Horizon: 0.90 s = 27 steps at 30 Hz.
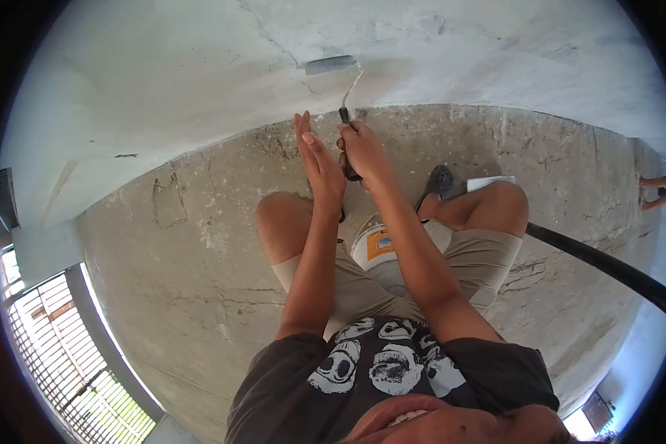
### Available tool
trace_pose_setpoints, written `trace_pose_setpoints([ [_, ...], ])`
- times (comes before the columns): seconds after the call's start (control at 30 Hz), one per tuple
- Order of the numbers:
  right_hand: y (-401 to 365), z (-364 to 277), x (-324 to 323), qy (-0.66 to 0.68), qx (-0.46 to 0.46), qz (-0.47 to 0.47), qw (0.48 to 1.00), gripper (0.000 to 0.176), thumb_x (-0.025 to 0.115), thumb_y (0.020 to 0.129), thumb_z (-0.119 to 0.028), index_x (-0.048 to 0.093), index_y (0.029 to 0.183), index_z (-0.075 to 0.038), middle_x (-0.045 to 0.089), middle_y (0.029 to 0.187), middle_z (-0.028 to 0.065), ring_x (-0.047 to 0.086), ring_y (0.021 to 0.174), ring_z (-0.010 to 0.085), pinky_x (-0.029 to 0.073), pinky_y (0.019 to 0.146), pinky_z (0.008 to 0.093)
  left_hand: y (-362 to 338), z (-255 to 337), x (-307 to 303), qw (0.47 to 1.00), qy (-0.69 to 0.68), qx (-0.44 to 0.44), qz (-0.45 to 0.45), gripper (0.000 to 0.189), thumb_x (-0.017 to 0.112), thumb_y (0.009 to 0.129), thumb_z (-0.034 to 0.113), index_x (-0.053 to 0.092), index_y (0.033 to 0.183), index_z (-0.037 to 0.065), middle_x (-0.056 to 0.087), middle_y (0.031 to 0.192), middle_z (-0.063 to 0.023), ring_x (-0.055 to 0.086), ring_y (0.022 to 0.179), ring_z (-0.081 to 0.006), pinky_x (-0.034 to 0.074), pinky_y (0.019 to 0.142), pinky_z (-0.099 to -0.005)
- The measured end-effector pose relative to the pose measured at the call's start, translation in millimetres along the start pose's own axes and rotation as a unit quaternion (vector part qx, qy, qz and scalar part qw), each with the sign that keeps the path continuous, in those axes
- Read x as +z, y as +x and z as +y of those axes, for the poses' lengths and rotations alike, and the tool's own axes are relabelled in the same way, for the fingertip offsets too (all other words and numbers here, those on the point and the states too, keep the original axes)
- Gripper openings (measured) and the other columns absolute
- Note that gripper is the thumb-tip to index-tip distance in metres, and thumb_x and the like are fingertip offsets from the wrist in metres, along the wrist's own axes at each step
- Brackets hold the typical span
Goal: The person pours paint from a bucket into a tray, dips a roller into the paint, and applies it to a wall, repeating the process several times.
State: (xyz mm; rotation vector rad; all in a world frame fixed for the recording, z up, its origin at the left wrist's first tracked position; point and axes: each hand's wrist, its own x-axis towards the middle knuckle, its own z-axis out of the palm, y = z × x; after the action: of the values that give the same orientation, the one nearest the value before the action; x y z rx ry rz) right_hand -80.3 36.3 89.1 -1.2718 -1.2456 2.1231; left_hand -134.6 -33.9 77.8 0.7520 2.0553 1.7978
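My right hand (pixel 366 154) is wrapped around the black handle of a paint roller (pixel 330 65). The roller's bent metal frame reaches up to a grey sleeve, which lies against the pale wall (pixel 200 81). Just left of the handle, my left hand (pixel 323 169) is open, fingers stretched upward and palm turned toward the handle, overlapping its lower end in this view. Below both hands, between my legs, a white bucket (pixel 360 250) with an orange label stands on the floor, partly hidden by my right forearm.
A rough, stained concrete floor (pixel 200 266) meets the wall along a curved line. Beside my dark clog (pixel 440 180) lies a white flat object (pixel 488 182). A black pole (pixel 607 266) extends right. Another person's legs (pixel 655 192) show at far right, and a barred window (pixel 59 348) at left.
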Motion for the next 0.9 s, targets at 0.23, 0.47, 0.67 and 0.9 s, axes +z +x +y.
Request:
trace_pose_setpoints([
  [0.23, 49, 27, 1, 0.011, 0.061, -0.007, 0.998, 0.024, 0.052, 0.098, -0.025, 0.053, 0.101, -0.002, 0.052, 0.073, 0.0039, 0.053, 0.049, 0.0169, 0.042, 0.045, 0.0343, 3, 6, 0, 0.998, -0.054, -0.002, 0.017, 0.079, 0.017, 0.102, 0.061, 0.029, 0.149, -0.002, 0.02, 0.159, -0.0227, 0.026, 0.145, -0.0366, 0.02, 0.117, -0.0454],
  [0.47, 21, 10, 9, 0.017, 0.058, -0.018, 0.998, 0.021, 0.052, 0.098, -0.024, 0.051, 0.098, -0.002, 0.053, 0.073, 0.0048, 0.053, 0.049, 0.0173, 0.043, 0.043, 0.0347, 6, 13, -14, 0.997, -0.057, -0.018, 0.044, 0.083, 0.01, 0.099, 0.067, 0.031, 0.151, 0.006, 0.021, 0.16, -0.0175, 0.028, 0.144, -0.0345, 0.02, 0.116, -0.0495],
  [0.67, 61, 47, 0, 0.039, 0.064, -0.022, 0.997, 0.027, 0.052, 0.097, -0.026, 0.054, 0.097, 0.001, 0.054, 0.07, 0.0073, 0.057, 0.048, 0.0205, 0.043, 0.041, 0.0354, 7, -3, -10, 0.997, -0.059, -0.004, 0.042, 0.081, 0.012, 0.1, 0.065, 0.032, 0.15, 0.006, 0.024, 0.158, -0.0186, 0.03, 0.143, -0.0346, 0.021, 0.116, -0.0489],
  [0.9, -47, -38, -48, 0.054, -0.024, -0.087, 0.994, 0.032, 0.05, 0.101, -0.026, 0.055, 0.121, -0.001, 0.053, 0.075, 0.0016, 0.049, 0.045, 0.0094, 0.041, 0.039, 0.0281, 3, 5, -5, 0.997, -0.07, -0.008, 0.038, 0.079, 0.015, 0.102, 0.062, 0.032, 0.149, 0.002, 0.028, 0.155, -0.0218, 0.032, 0.142, -0.0352, 0.023, 0.116, -0.0459],
])
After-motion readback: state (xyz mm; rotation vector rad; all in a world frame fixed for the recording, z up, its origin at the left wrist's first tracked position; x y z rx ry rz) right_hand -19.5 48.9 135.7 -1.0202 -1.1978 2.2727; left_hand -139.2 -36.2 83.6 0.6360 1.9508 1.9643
